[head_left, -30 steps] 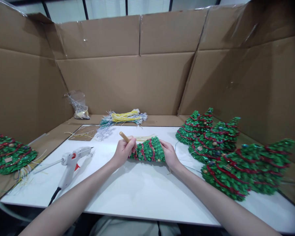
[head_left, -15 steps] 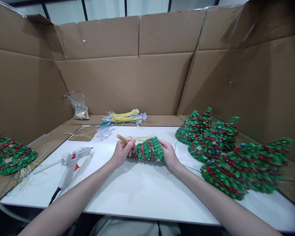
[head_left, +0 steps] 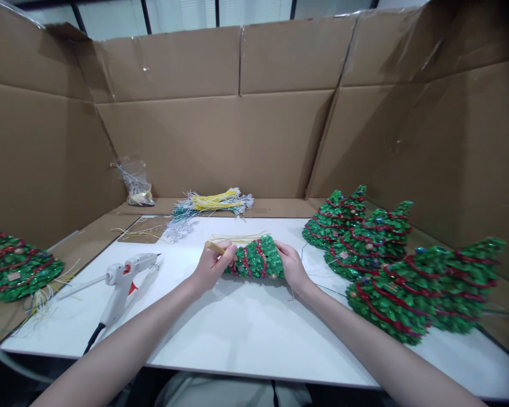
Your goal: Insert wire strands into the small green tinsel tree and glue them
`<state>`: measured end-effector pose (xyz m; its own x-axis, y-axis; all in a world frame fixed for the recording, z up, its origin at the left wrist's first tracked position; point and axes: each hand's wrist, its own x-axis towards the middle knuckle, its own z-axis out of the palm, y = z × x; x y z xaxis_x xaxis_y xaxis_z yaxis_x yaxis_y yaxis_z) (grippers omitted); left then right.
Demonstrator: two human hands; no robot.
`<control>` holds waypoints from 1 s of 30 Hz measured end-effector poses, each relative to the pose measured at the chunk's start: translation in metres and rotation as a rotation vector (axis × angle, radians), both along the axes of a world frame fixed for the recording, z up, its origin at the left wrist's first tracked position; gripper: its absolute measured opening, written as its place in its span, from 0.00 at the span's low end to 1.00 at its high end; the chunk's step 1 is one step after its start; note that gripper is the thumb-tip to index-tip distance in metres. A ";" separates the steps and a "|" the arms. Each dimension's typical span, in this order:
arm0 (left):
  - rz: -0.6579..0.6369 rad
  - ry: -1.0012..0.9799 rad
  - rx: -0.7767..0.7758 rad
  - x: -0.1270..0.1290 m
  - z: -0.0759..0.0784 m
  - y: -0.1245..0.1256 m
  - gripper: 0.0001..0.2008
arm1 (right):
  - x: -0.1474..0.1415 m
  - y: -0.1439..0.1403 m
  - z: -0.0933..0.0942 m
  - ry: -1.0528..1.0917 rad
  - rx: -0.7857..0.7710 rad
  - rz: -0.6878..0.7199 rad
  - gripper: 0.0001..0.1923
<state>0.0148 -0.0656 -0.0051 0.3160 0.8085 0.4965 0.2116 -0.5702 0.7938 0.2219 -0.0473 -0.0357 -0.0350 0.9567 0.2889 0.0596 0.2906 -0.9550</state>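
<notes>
Two bare hands meet at the middle of the white table [head_left: 246, 333], both on a small green tree [head_left: 257, 258] that lies on its side, wound with red garland and dotted with little gold beads. The left hand [head_left: 212, 265] is curled closed around a tan wooden stick [head_left: 215, 246], thumb and fingers pinching it, with the stick's free end poking out up and to the left while the other end meets the narrow end of the tree. The right hand [head_left: 292, 264] is cupped against the tree's wide base, fingers bent and pressing on the green foliage, steadying it on the table. Just behind the tree lie a few loose yellow strands [head_left: 237, 238]. To the left of the hands, well apart from them, a white glue gun [head_left: 125, 277] rests on the table with its nozzle toward the back and its dark cord trailing off the near edge. At the back sits a bundle of yellow, green and silver wires [head_left: 214, 203], and beside it a clear plastic bag [head_left: 136, 181]. Finished trees [head_left: 390, 265] are heaped along the right side, and one more tree [head_left: 17, 268] lies at the far left. Brown cardboard walls [head_left: 246, 124] enclose the table on three sides.
</notes>
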 end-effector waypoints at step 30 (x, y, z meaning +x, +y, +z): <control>-0.044 0.162 0.157 0.009 0.014 0.000 0.20 | -0.002 -0.001 -0.001 0.028 0.036 -0.038 0.13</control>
